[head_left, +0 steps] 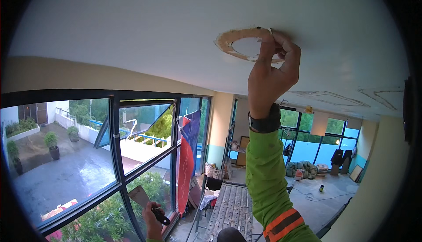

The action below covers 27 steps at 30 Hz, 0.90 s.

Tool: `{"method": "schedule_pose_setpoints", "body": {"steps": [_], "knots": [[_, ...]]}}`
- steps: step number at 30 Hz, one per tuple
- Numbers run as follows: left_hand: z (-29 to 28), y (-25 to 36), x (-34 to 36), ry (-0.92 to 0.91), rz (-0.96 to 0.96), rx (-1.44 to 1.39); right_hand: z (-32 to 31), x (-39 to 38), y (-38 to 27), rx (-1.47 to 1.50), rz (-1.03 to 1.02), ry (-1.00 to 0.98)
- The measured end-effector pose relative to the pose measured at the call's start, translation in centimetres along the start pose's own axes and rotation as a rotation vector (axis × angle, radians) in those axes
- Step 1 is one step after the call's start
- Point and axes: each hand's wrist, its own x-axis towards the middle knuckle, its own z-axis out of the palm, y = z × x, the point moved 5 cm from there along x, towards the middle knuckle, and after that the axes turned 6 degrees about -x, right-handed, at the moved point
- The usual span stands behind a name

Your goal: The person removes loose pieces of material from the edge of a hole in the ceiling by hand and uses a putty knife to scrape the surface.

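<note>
Left hand [154, 220] grips scraper [138, 196] | right hand [273, 75] at ceiling ring [234, 38] | pot [54, 154]: shrub [51, 139]

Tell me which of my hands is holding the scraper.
Your left hand, low by the windows, grips the scraper; your right hand is raised to the tan ring on the ceiling.

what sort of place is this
Likely a room under repair or renovation: the white ceiling has a rough brownish ring on it, a perforated platform like scaffolding stands below, and the left hand holds a scraper.
</note>
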Motion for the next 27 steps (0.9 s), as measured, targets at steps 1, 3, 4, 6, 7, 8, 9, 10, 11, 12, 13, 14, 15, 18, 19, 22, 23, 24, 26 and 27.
{"method": "schedule_pose_setpoints", "body": {"steps": [1, 3, 4, 6, 7, 8, 9, 10, 11, 12, 13, 14, 15, 18, 19, 22, 23, 24, 26, 27], "knots": [[0.1, 0.0, -0.1, 0.000, -0.005, 0.005, 0.0, 0.0, 0.0, -0.001, -0.001, -0.002], [0.2, 0.0, -0.2, 0.000, -0.010, 0.011, 0.3, -0.1, -0.7, 0.060, -0.096, -0.070], [0.2, 0.0, -0.2, -0.005, -0.004, 0.009, 0.8, -0.7, -0.8, 0.004, -0.161, -0.167], [0.3, 0.1, -0.1, -0.013, -0.002, 0.007, 1.9, -2.8, -0.4, -0.133, -0.235, -0.431], [0.3, 0.0, 0.0, -0.005, -0.008, 0.011, 1.5, -3.4, -0.2, -0.137, -0.237, -0.432], [0.4, -0.1, 0.1, 0.003, -0.016, 0.015, 1.6, -4.1, 0.0, -0.153, -0.252, -0.527], [0.2, 0.0, 0.1, 0.002, -0.014, 0.018, 1.5, -4.7, -0.1, -0.166, -0.260, -0.619], [0.1, 0.1, 0.1, -0.012, -0.006, 0.018, 1.1, -4.9, 0.0, -0.225, -0.199, -0.714], [0.1, 0.3, 0.1, -0.026, 0.002, 0.018, 0.8, -4.8, 0.3, -0.227, -0.196, -0.714], [0.2, 0.3, 0.0, -0.030, -0.002, 0.022, 0.1, -4.4, 0.5, -0.222, -0.223, -0.684], [0.3, 0.5, -0.2, -0.013, 0.002, 0.032, -0.7, -4.0, 0.8, -0.216, -0.250, -0.654], [0.3, 0.6, -0.3, 0.004, 0.007, 0.043, -1.5, -3.6, 1.3, -0.242, -0.265, -0.622], [0.3, 0.4, -0.3, 0.001, 0.000, 0.042, -2.0, -3.1, 1.9, -0.246, -0.269, -0.626], [-0.2, 0.1, 0.1, -0.002, 0.002, 0.038, -4.1, -0.8, 3.6, -0.277, -0.355, -0.428], [-0.3, -0.1, 0.3, -0.002, -0.007, 0.049, -4.6, 0.0, 4.2, -0.280, -0.389, -0.385], [-0.8, -0.7, 0.8, 0.003, -0.019, 0.070, -5.6, 2.2, 5.0, -0.267, -0.463, -0.286], [-0.9, -1.0, 0.8, 0.008, -0.015, 0.080, -5.9, 2.8, 5.3, -0.270, -0.500, -0.261], [-0.7, -1.2, 0.6, 0.007, -0.023, 0.078, -5.9, 3.2, 5.5, -0.272, -0.505, -0.267], [-0.2, -1.0, 0.2, 0.014, -0.001, 0.093, -6.2, 4.0, 5.0, -0.268, -0.605, -0.245], [0.0, -0.9, 0.0, 0.016, -0.005, 0.092, -6.1, 4.1, 4.7, -0.266, -0.606, -0.249]]}}
